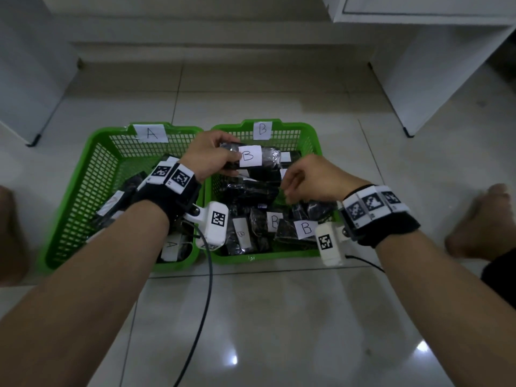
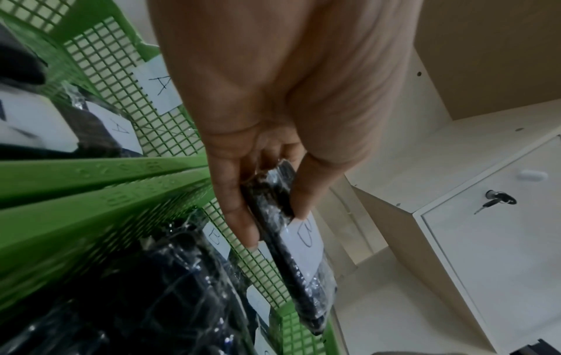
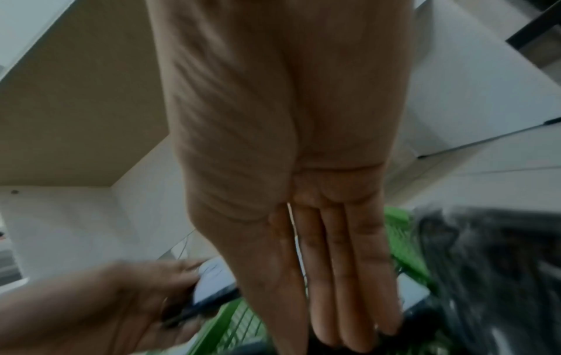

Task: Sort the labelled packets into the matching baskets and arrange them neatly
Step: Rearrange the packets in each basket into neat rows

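Two green mesh baskets stand side by side on the floor: basket A (image 1: 97, 143) on the left, basket B (image 1: 311, 132) on the right. My left hand (image 1: 220, 160) pinches a black plastic-wrapped packet with a white B label (image 1: 269, 157) and holds it over the far left part of basket B. In the left wrist view my thumb and fingers (image 2: 242, 216) clamp the packet's end (image 2: 291, 266). My right hand (image 1: 296, 180) hovers over the middle of basket B with straight fingers (image 3: 334, 276) and holds nothing. Several B packets (image 1: 305, 229) lie in basket B, and A packets (image 1: 170, 247) in basket A.
White cabinet legs (image 1: 407, 132) stand behind the baskets on both sides. My bare feet (image 1: 474, 224) rest on the tiled floor right and left of the baskets. A black cable (image 1: 208, 289) runs from the left wrist camera across the floor towards me.
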A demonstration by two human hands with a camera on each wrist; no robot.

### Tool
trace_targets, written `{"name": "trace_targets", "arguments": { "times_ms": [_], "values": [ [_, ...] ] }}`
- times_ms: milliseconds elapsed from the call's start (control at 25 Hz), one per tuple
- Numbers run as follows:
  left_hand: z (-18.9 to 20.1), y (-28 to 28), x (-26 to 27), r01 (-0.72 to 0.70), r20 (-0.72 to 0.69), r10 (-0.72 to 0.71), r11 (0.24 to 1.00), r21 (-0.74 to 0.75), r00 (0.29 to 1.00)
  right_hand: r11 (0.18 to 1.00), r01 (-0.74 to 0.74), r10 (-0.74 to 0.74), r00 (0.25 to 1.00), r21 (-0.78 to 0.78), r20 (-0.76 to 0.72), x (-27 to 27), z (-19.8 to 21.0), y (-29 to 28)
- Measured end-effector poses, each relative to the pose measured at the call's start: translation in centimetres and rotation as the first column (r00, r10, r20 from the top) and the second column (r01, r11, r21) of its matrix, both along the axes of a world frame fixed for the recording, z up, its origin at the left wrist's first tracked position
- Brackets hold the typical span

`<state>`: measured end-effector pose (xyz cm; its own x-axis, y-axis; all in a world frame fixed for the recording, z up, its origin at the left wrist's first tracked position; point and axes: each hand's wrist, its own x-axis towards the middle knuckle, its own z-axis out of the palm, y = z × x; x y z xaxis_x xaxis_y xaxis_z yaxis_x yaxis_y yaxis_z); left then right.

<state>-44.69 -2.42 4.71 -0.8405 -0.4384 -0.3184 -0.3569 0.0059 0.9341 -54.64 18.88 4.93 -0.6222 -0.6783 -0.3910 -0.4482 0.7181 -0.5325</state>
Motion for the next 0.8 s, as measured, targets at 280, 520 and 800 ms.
{"name": "trace_targets", "arguments": {
  "times_ms": [280,520,800],
  "values": [
    [-0.8,-0.3,0.0,-0.059,0.084,0.057,0.998,0.018,0.995,0.936,-0.228,0.252,0.966,0.269,-0.056,3.4,-3.2,-2.1],
    [-1.6,-0.5,-0.3,-0.106,0.069,0.102,0.993,0.049,0.992,0.949,-0.258,0.260,0.966,0.182,0.011,3.5,-3.7,-1.5],
    [-1.6,-1.1,-0.3,-0.234,0.008,0.234,0.968,0.090,0.972,0.924,-0.351,0.335,0.934,0.149,0.126,2.4,-2.6,-1.4]
  ]
}}
